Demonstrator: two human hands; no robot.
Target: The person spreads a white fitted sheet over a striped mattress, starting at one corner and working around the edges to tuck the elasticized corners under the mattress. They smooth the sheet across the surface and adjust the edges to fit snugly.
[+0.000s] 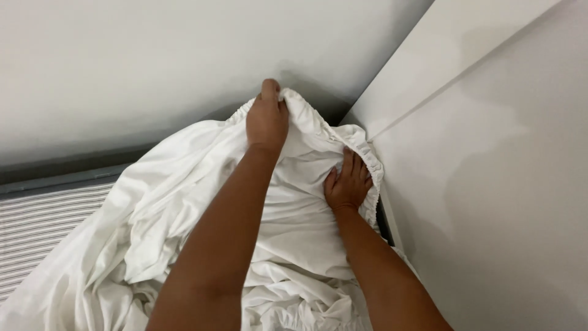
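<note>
At the far corner, where the two pale walls meet, the fingers of the left hand (267, 120) are curled shut over the gathered, elastic edge of a white fitted sheet (294, 233), pinching a fold of it at the highest point of the cloth. The thumb side faces the wall and the fingertips are hidden behind the hem, so how deep the grip goes cannot be told. The right hand (349, 184) lies lower and to the right, its fingers spread and nearly flat, pressing on the sheet just inside the ruffled hem (371, 160); it holds nothing, only pushes.

Outward from the hands, the sheet falls toward the near side in loose, heavy folds, bunched thickest between the two forearms. A striped surface, likely the mattress (37, 227), shows bare at the left, and a grey strip (61, 179) runs along the bottom of the left wall (153, 61). The right wall (490, 184) stands close against the hem, with a dark narrow gap (381, 216) just below the right hand.

My guess is that the main risk lies in the elastic: the pinch is small and the hem is under stretch, so it could snap out of the left fingers and spring back. The flat right hand gives little hold if that happens. Knuckles may scrape the close wall, and the loose bulk near the body could drag the corner off again.
</note>
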